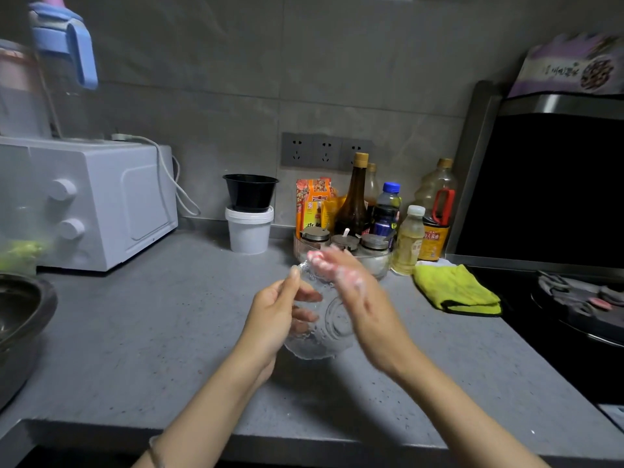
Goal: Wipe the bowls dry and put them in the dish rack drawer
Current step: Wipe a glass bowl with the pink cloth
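Grey speckled counter (pixel 141 332) carries the whole scene, with a white oven (pixel 101 204) at the far left, a dark cooktop (pixel 553 319) at the right, and a cluster of condiment bottles (pixel 371 211) against the wall. Between them, held clear above the counter, is the task's object: a clear glass bowl (pixel 324 329), tilted on its side with its base turned toward the camera. Left hand (pixel 277 319) supplies the grip, thumb on the upper rim and fingers curled inside the wall, closed on the bowl. Right hand (pixel 351 285) is motion-blurred against the outer face of the bowl; whether it clasps a cloth or tissue cannot be told, though a pale patch shows at its fingers. A folded yellow-green cloth (pixel 456 292) lies unused on the counter just beside the cooktop. Judged from this, the step in hand is wiping the outer surface. To do it well, the left-hand grip should stay firm on the rim while the bowl is turned bit by bit, so that every patterned ridge and the foot ring meet the wiping hand; wet glass slips easily. No dish rack drawer is in view.
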`<state>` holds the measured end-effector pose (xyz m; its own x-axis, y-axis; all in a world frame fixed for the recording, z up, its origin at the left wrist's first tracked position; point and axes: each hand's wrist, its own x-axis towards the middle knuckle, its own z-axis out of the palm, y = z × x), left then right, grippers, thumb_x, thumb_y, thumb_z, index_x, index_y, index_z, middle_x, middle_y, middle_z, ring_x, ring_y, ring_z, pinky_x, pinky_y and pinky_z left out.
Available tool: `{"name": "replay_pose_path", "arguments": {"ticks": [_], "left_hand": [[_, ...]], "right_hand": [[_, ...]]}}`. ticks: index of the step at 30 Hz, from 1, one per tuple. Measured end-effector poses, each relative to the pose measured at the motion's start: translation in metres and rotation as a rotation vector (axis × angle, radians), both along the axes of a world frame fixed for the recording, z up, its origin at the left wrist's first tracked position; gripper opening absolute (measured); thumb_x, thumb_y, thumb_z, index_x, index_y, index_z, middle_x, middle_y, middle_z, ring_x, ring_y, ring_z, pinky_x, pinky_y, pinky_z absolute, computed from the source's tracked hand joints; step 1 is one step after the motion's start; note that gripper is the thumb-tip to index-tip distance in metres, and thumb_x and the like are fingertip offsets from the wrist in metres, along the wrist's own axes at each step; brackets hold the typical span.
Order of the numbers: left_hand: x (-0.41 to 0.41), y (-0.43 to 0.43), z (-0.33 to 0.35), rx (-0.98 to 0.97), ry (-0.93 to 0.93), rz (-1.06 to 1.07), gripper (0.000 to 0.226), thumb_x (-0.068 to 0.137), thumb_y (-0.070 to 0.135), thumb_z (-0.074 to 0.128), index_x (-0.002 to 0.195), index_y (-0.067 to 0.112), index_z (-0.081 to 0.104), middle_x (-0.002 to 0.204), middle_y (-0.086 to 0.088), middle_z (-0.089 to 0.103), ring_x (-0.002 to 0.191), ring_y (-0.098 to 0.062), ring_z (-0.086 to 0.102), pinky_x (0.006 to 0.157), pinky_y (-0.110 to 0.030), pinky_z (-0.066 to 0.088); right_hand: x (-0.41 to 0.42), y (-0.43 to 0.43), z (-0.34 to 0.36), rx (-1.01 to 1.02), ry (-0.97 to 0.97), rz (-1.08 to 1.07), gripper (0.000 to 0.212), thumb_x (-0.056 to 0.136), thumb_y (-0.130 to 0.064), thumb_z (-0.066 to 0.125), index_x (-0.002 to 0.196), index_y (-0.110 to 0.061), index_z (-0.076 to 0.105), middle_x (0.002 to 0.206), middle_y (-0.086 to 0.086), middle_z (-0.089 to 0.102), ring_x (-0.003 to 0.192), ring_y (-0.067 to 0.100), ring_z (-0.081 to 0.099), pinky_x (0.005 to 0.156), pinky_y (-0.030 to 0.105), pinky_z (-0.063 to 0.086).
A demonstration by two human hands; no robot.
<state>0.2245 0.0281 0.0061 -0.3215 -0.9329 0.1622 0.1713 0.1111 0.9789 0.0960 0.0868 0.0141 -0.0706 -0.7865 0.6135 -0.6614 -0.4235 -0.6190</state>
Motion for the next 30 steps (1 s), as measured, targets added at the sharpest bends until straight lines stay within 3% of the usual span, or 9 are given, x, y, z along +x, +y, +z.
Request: {"name": "replay_pose_path", "arguments": {"ticks": [3, 6, 8, 13, 18, 21, 24, 27, 30], "left_hand": [[0.0, 0.005, 0.0, -0.021, -0.036, 0.114, 0.051, 0.097, 0.048, 0.032, 0.074, 0.014, 0.061, 0.068, 0.006, 0.07, 0.048, -0.004, 0.058, 0.051, -0.02, 0.043], [-0.002, 0.013, 0.0, -0.033, -0.01, 0.196, 0.058, 0.098, 0.047, 0.029, 0.064, 0.011, 0.058, 0.051, 0.004, 0.063, 0.04, -0.005, 0.053, 0.043, -0.016, 0.041], [-0.005, 0.014, -0.001, -0.037, 0.012, 0.265, 0.06, 0.099, 0.046, 0.029, 0.059, 0.01, 0.055, 0.043, 0.003, 0.056, 0.038, -0.005, 0.051, 0.04, -0.014, 0.04], [-0.008, 0.011, -0.003, -0.045, 0.029, 0.328, 0.049, 0.099, 0.04, 0.034, 0.064, 0.021, 0.063, 0.056, 0.001, 0.064, 0.056, -0.011, 0.062, 0.049, -0.018, 0.048], [-0.007, 0.014, 0.001, -0.095, 0.089, 0.319, 0.06, 0.101, 0.038, 0.033, 0.05, 0.011, 0.052, 0.036, 0.002, 0.05, 0.033, -0.005, 0.046, 0.038, -0.015, 0.037], [-0.002, 0.011, 0.003, -0.086, 0.119, 0.36, 0.061, 0.101, 0.037, 0.033, 0.051, 0.008, 0.051, 0.033, 0.003, 0.047, 0.031, -0.004, 0.042, 0.037, -0.014, 0.036], [-0.001, 0.007, 0.0, -0.095, 0.108, 0.362, 0.06, 0.101, 0.035, 0.034, 0.051, 0.008, 0.051, 0.035, 0.003, 0.048, 0.032, -0.004, 0.043, 0.038, -0.015, 0.037], [-0.002, 0.003, -0.001, -0.09, 0.057, 0.348, 0.054, 0.101, 0.035, 0.037, 0.056, 0.013, 0.058, 0.046, 0.003, 0.057, 0.046, -0.009, 0.054, 0.05, -0.023, 0.044], [-0.002, 0.005, 0.001, -0.078, 0.049, 0.296, 0.056, 0.101, 0.033, 0.035, 0.054, 0.011, 0.055, 0.039, 0.003, 0.054, 0.041, -0.009, 0.051, 0.045, -0.019, 0.042]], "right_hand": [[0.001, 0.004, -0.012, -0.006, 0.033, -0.028, 0.07, 0.089, -0.071, 0.01, 0.141, -0.035, 0.041, 0.148, -0.024, 0.033, 0.141, -0.005, 0.017, 0.118, 0.027, 0.014], [0.008, 0.006, -0.014, -0.042, 0.038, -0.058, 0.062, 0.091, -0.068, 0.017, 0.139, -0.038, 0.043, 0.147, -0.024, 0.035, 0.142, -0.001, 0.016, 0.118, 0.032, 0.018], [0.016, 0.006, -0.017, -0.08, 0.152, -0.113, 0.056, 0.093, -0.064, 0.022, 0.14, -0.04, 0.041, 0.15, -0.021, 0.032, 0.144, 0.002, 0.013, 0.117, 0.035, 0.019], [0.02, 0.003, -0.019, -0.207, 0.504, -0.187, 0.046, 0.097, -0.048, 0.029, 0.137, -0.034, 0.048, 0.148, -0.011, 0.038, 0.143, 0.011, 0.023, 0.117, 0.041, 0.02], [0.011, -0.003, -0.009, -0.138, 0.065, -0.081, 0.042, 0.098, -0.039, 0.033, 0.139, -0.035, 0.044, 0.145, -0.019, 0.038, 0.138, -0.001, 0.027, 0.114, 0.038, 0.029], [0.015, 0.002, -0.015, -0.074, -0.114, -0.022, 0.043, 0.101, -0.035, 0.027, 0.143, -0.037, 0.034, 0.148, -0.025, 0.031, 0.14, -0.003, 0.02, 0.118, 0.038, 0.021], [0.028, 0.01, -0.027, -0.114, 0.124, -0.083, 0.047, 0.102, -0.034, 0.023, 0.149, -0.035, 0.021, 0.155, -0.021, 0.015, 0.145, 0.003, 0.004, 0.12, 0.04, 0.011], [0.03, 0.006, -0.025, -0.236, 0.455, -0.197, 0.048, 0.1, -0.043, 0.025, 0.146, -0.031, 0.034, 0.154, -0.01, 0.026, 0.146, 0.013, 0.011, 0.119, 0.04, 0.012], [0.023, -0.003, -0.012, -0.202, 0.365, -0.175, 0.047, 0.098, -0.048, 0.029, 0.139, -0.032, 0.046, 0.146, -0.011, 0.04, 0.14, 0.008, 0.027, 0.114, 0.033, 0.024]]}}
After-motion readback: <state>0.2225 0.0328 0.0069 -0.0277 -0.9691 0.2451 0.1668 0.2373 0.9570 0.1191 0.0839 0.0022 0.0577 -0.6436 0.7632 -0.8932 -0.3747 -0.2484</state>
